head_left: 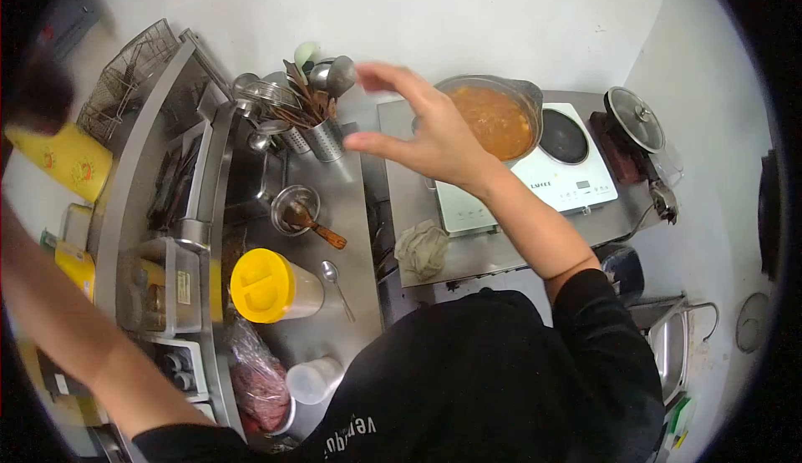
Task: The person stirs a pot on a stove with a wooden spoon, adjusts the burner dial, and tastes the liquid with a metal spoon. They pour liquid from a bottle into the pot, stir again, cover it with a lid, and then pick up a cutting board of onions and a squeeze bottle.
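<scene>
My right hand (pixel 422 129) hangs in the air with fingers spread and nothing in it. It is between the metal utensil holder (pixel 322 133) full of ladles and spoons and the pot of orange soup (pixel 494 116) on the white induction cooker (pixel 535 183). My left arm (pixel 75 329) stretches up along the left edge; the hand itself is blurred near the top left corner, above a yellow bag (pixel 63 158), and I cannot make out its fingers.
On the steel counter (pixel 351 204) lie a yellow-lidded container (pixel 271 286), a spoon (pixel 334 283), a small bowl with a wooden-handled tool (pixel 299 211), a plastic cup (pixel 313 379) and bagged meat (pixel 255 375). A rag (pixel 422 247) lies by the cooker. A lidded pot (pixel 635 121) stands at the right.
</scene>
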The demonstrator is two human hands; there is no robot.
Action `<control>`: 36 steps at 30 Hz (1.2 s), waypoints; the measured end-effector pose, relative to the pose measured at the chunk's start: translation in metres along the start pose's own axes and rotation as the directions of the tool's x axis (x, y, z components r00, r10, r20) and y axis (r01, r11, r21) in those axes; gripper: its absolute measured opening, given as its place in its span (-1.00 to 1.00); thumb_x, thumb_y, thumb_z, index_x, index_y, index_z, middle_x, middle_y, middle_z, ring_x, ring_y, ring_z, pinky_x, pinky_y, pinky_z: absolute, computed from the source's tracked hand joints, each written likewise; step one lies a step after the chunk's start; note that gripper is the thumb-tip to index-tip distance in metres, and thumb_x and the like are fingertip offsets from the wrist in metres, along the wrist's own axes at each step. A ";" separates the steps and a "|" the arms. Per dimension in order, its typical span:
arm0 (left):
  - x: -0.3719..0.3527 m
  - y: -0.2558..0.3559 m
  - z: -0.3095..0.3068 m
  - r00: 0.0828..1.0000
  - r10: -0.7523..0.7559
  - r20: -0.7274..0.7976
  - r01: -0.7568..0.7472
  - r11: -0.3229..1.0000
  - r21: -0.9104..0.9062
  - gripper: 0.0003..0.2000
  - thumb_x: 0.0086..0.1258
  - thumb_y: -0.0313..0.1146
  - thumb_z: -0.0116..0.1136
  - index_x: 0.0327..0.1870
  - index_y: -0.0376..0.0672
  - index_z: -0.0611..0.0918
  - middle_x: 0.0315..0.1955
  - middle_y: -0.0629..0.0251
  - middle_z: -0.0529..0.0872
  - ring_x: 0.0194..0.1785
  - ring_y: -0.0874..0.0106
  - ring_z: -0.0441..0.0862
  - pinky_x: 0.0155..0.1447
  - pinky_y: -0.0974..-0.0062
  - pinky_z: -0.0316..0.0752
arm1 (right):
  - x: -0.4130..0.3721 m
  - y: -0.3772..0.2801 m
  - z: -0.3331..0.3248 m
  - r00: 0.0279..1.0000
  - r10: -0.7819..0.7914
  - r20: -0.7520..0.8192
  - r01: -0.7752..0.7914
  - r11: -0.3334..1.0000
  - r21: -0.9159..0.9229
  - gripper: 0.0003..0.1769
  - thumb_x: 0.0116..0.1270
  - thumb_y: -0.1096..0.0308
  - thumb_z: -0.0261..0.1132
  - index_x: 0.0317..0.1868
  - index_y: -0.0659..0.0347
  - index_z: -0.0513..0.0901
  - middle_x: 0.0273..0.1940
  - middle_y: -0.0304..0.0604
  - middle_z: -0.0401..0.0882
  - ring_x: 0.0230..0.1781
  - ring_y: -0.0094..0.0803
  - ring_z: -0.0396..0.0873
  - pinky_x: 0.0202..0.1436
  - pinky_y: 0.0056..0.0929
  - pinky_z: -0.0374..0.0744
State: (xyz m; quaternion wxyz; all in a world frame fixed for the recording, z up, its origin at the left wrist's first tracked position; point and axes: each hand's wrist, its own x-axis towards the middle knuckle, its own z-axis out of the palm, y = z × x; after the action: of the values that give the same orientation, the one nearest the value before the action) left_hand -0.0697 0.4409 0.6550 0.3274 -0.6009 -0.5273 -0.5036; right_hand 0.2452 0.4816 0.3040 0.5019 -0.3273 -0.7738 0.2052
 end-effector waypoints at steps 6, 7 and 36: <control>-0.212 0.107 0.134 0.828 -0.206 0.522 0.514 0.651 -0.558 -0.69 0.34 -0.15 0.22 -0.07 -0.20 0.62 -0.25 0.34 0.71 -0.16 0.49 0.61 -0.02 0.43 0.44 | -0.019 0.014 -0.009 0.961 -0.261 -0.096 0.249 0.961 -0.123 0.26 -0.14 -0.04 0.63 0.46 0.27 0.09 0.31 0.14 0.31 0.33 -0.13 0.35 0.38 -0.21 0.32; -0.246 0.126 0.159 0.815 -0.116 0.567 0.538 0.512 -0.669 -0.76 0.40 -0.15 0.20 -0.22 -0.15 0.62 -0.44 0.40 0.64 -0.33 0.59 0.50 -0.19 0.58 0.40 | -0.037 0.030 -0.014 0.982 -0.165 -0.087 0.156 0.982 -0.103 0.25 -0.12 -0.05 0.61 0.46 0.28 0.08 0.29 0.19 0.32 0.29 -0.04 0.38 0.36 -0.17 0.35; -0.404 0.305 0.320 0.591 0.199 0.782 0.108 0.941 -0.322 -0.39 0.49 0.13 -0.18 -0.56 -0.21 0.65 -0.62 0.09 0.64 -0.46 0.16 0.64 -0.35 0.34 0.56 | -0.215 0.145 -0.223 0.882 0.439 0.173 -0.359 0.862 -0.358 0.08 -0.13 0.20 0.56 0.38 0.34 0.18 0.06 0.15 0.54 0.10 -0.01 0.54 0.22 -0.23 0.46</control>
State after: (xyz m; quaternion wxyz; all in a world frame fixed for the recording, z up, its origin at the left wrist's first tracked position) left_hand 0.3325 0.5438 0.2241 -0.0408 -0.8229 -0.5081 -0.2508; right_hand 0.5527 0.4281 0.1645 0.2883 -0.5291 -0.7678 0.2179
